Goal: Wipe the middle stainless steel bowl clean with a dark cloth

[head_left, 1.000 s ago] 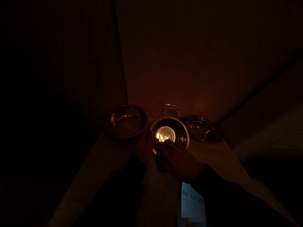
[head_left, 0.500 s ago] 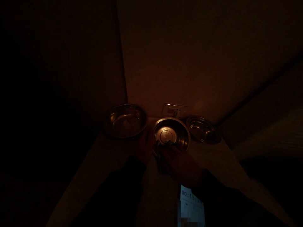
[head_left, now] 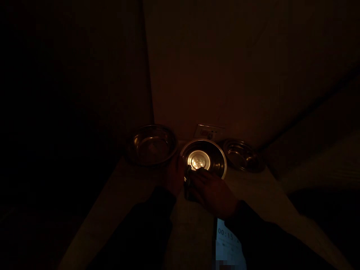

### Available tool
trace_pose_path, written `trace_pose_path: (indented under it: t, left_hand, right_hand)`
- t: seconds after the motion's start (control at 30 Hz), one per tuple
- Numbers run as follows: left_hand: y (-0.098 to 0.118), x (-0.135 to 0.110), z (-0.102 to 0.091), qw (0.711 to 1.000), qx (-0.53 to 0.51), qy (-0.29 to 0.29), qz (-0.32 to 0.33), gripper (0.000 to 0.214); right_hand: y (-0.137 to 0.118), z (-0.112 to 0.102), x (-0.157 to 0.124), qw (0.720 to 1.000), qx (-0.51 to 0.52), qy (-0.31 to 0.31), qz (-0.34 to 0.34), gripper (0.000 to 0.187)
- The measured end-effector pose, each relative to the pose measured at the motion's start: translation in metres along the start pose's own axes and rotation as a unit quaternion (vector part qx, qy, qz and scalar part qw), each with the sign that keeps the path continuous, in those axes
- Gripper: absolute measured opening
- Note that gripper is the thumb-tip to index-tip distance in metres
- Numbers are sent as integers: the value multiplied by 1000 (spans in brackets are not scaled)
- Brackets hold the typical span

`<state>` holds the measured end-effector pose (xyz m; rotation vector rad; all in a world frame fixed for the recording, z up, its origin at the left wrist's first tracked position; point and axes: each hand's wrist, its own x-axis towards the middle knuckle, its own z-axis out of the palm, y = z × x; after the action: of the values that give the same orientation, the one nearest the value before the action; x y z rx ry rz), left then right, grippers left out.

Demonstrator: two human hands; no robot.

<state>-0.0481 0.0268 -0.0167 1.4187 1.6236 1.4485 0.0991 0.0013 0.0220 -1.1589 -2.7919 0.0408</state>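
Observation:
In dim light a shiny metal bowl (head_left: 215,153) is tilted so that its inside faces me. My left hand (head_left: 174,176) grips its left rim, fingers around the edge. My right hand (head_left: 215,193) is closed on a dark crumpled cloth (head_left: 191,189), pressed to the near left part of the bowl's rim and inner wall. The darkness hides most of the fingers and part of the cloth.
A wide metal bowl (head_left: 153,150) stands at the back left of the table (head_left: 194,232), and a metal dish with compartments (head_left: 242,155) at the back right. Behind them is a wall socket (head_left: 208,131). A lit phone (head_left: 229,243) showing a timer lies near my right sleeve.
The bowl's inside catches brighter light now. My right hand and the cloth have shifted only slightly at the near rim, and the whole view has moved a little.

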Motion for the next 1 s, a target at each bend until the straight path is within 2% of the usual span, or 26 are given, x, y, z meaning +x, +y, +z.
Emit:
trace_pose_path:
  t: [0.33, 0.6, 0.7, 0.9, 1.0]
  left_hand:
    - [-2, 1, 1, 999, 19, 10, 44, 32]
    - [-8, 2, 3, 999, 10, 17, 31, 35]
    - [-8, 2, 2, 999, 15, 23, 41, 35]
    - [-15, 1, 1, 996, 55, 22, 63, 34]
    - [-15, 1, 1, 995, 65, 16, 71, 33]
  right_hand:
    - [26, -7, -23, 998, -13, -4, -61, 32]
    - [3, 4, -4, 999, 49, 14, -16, 41]
    - [2, 3, -2, 998, 56, 11, -19, 41]
    - [17, -11, -16, 998, -12, -35, -47, 31]
    - [21, -12, -22, 997, -40, -38, -52, 30]
